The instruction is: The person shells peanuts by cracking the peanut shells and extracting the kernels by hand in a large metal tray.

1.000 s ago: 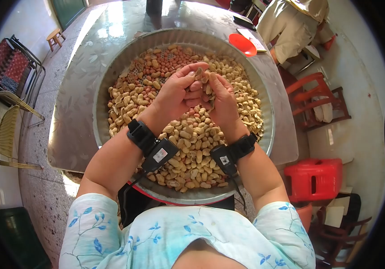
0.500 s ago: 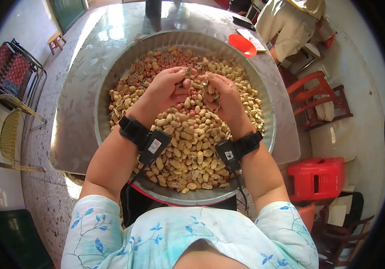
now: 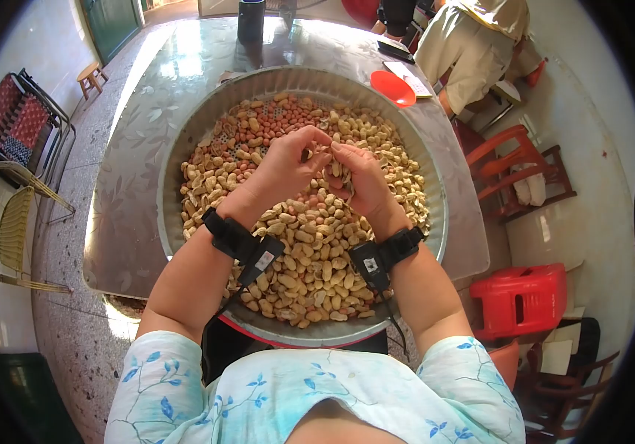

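Observation:
A large round metal tray holds a heap of peanuts in their shells. Loose pink peanut kernels lie toward its far side, over a perforated surface. Above the heap, my left hand is closed, its thumb and forefinger pinched at the fingertips of my right hand. A peanut seems to be between the touching fingertips, mostly hidden by them. Several peanuts in the shell sit in the curled fingers of my right hand. Both wrists wear black straps with small boxes.
The tray rests on a grey table. An orange-red bowl, a dark cylinder and a black flat object are farther back. A person in beige trousers is beyond the right corner. Chairs and a red stool flank the table.
My hands have come together, and the left fingertips now meet the right ones. The shell piece seen earlier at my left fingertips is out of sight. The view has tipped up slightly.

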The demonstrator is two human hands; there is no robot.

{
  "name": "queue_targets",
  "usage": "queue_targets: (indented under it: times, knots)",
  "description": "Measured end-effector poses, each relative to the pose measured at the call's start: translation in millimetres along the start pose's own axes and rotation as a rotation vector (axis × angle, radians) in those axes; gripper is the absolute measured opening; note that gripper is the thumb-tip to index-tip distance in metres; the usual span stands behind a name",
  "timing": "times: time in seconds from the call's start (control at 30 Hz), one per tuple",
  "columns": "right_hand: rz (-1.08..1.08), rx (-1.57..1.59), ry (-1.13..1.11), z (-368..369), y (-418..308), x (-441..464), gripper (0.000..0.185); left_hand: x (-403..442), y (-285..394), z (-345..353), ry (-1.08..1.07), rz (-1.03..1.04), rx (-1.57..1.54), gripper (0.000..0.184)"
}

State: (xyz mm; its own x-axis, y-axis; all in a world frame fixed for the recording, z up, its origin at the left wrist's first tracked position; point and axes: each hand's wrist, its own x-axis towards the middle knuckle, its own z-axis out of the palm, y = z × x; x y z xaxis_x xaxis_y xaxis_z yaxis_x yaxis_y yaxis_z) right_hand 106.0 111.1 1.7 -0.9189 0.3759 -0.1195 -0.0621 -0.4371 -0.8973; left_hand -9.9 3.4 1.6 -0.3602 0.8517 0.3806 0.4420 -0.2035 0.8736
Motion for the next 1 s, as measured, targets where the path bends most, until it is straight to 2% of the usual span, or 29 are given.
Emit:
queue_targets:
  times: [0.23, 0.37, 0.4, 0.5, 0.53, 0.6, 0.7, 0.73, 0.77, 0.83, 0.87, 0.9, 0.97, 1.0]
  knots:
    - [0.008, -0.117, 0.012, 0.4, 3.3, 0.4, 0.020, -0.3, -4.6, -3.0, 0.012, -0.022, 0.047, 0.009]
    - [0.026, -0.231, 0.086, 4.7, 5.4, -0.4, 0.019, 0.1, -10.1, 0.1, 0.045, -0.013, 0.217, 0.010]
    - [0.066, -0.190, 0.166, 9.8, 6.3, -0.2, 0.018, 0.3, -6.2, 0.9, 0.082, -0.003, 0.247, 0.011]
    - [0.043, -0.115, 0.129, 9.6, 9.4, 0.7, 0.016, -2.6, -9.6, 5.8, 0.154, 0.083, 0.329, 0.008]
    - [0.038, -0.087, 0.117, 9.4, 9.1, 0.5, 0.017, -1.3, -6.6, 6.3, 0.151, 0.109, 0.319, 0.008]
    - [0.028, -0.058, 0.107, 8.9, 8.5, -0.5, 0.017, -2.3, 0.1, 2.7, 0.089, -0.014, 0.179, 0.007]
    - [-0.015, -0.137, 0.104, 9.6, 6.1, -1.2, 0.018, 0.0, -5.4, -1.0, 0.038, -0.068, 0.099, 0.007]
    - [-0.014, -0.128, 0.111, 11.1, 4.2, -3.0, 0.017, 1.0, -4.4, -0.9, 0.105, 0.060, 0.134, 0.007]
    - [-0.014, -0.118, 0.118, 12.4, 2.0, -4.1, 0.016, 2.0, -1.7, -3.4, 0.102, 0.066, 0.138, 0.007]
    - [-0.041, -0.090, 0.122, 11.2, 2.3, -4.8, 0.018, -0.3, 27.6, -14.3, 0.067, -0.220, -0.363, 0.008]
    - [-0.023, -0.031, 0.127, 7.3, 4.8, -3.0, 0.018, -3.4, 41.5, -19.5, 0.014, -0.294, -0.644, 0.009]
    - [-0.008, 0.025, 0.130, 3.6, 4.4, 0.0, 0.018, -6.5, 56.7, -23.9, 0.008, -0.285, -0.638, 0.009]
    - [0.004, 0.101, 0.095, -0.9, 3.8, 2.0, 0.016, -20.4, 88.9, -29.5, -0.161, -0.192, -0.981, 0.008]
    - [0.023, 0.165, 0.081, -3.3, 4.0, 2.5, 0.015, -29.2, 108.9, -31.8, -0.196, -0.193, -1.017, 0.007]
